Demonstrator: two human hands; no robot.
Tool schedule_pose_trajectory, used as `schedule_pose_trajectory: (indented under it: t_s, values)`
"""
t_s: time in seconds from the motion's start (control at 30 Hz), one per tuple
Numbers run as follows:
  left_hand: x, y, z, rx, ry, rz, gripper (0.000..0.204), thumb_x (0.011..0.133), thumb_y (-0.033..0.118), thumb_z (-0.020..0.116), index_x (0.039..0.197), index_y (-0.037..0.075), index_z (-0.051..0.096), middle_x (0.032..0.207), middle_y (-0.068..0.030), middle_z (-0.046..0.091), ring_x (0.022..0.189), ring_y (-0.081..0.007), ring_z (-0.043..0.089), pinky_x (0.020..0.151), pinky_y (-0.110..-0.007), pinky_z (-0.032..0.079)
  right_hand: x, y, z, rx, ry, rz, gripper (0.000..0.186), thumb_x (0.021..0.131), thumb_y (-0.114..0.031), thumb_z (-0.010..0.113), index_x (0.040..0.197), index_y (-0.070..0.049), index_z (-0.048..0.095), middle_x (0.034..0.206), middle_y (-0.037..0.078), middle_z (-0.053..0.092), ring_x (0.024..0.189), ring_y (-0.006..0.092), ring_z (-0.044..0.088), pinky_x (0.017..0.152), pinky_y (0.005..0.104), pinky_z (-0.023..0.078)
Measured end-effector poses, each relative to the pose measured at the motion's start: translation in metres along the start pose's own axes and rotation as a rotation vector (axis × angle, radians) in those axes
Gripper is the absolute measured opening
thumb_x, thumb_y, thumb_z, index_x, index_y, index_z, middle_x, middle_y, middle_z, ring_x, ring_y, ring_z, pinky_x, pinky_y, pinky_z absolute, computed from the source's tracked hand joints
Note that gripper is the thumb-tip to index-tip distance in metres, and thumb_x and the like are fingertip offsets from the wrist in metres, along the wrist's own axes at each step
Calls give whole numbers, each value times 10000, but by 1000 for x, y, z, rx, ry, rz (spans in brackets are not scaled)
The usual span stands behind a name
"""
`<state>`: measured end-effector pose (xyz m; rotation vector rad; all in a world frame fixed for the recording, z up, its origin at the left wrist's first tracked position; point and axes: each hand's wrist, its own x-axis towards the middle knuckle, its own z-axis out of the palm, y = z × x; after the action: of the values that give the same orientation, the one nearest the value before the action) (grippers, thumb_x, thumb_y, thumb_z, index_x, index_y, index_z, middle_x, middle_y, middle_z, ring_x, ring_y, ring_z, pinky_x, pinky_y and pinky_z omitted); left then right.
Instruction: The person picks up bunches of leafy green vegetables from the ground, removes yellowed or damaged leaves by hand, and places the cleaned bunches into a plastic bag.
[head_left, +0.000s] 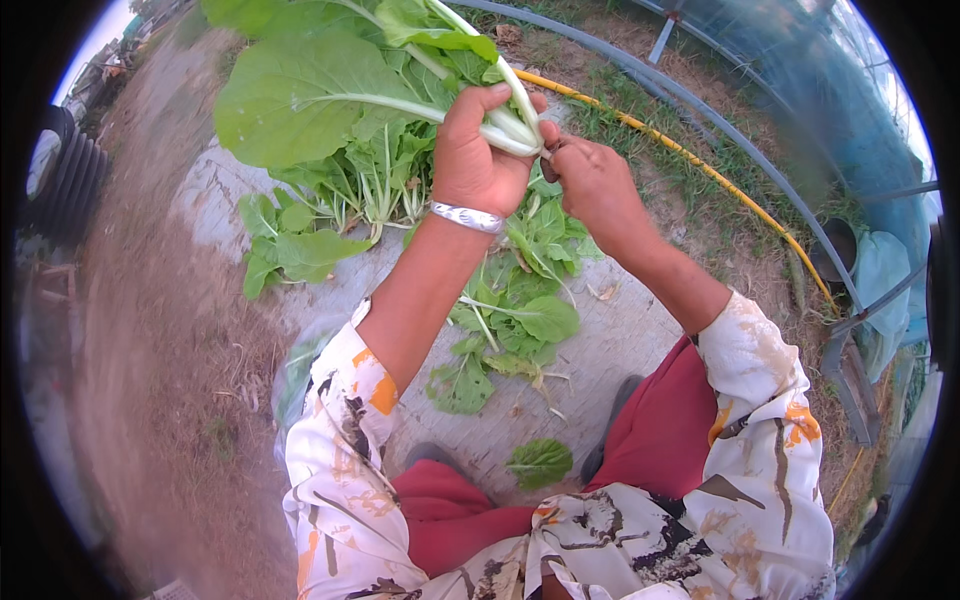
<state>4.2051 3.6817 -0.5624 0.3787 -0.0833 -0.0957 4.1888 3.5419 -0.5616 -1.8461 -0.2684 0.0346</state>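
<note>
My left hand (480, 150), with a silver bangle at the wrist, is closed around the pale stalks of a bunch of leafy greens (330, 95). Its broad leaves spread up and to the left, and the stalk base points right. Right at that base, my right hand (597, 188) has its fingers curled in. A small dark piece (549, 170) shows beside its fingertips; I cannot make out whether it is a blade or a root end. Below the hands lie loose, trimmed leaves (520, 310), and a heap of more greens (375, 175) sits behind my left wrist.
The greens lie on a grey slab (610, 320) between my feet, where a single leaf (540, 463) rests. A yellow hose (690, 155) and a grey curved pipe (740, 150) run along the right. Blue netting (800, 70) stands beyond, and black corrugated pipe (75, 175) at far left.
</note>
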Motion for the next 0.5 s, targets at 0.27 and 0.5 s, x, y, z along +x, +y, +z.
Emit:
schedule_pose_trajectory:
  t_s: [0.27,0.5]
  values:
    - [-5,18,-7,-343,-697,-284,504,817,144,619,1300,168,475,939,-55,471,818,-141,486,660,-337,430,-21,-34,-9,1217,-503,802,223,865,-184,461,678,-121,357,599,-72,237,451,45,212,378,191,204]
    - [-2,10,-12,-514,-397,-175,415,804,120,604,1209,181,533,927,-86,537,847,-191,540,692,-369,453,-22,-37,-24,606,-355,383,176,904,-209,518,826,-51,514,665,-18,451,474,75,367,417,212,322]
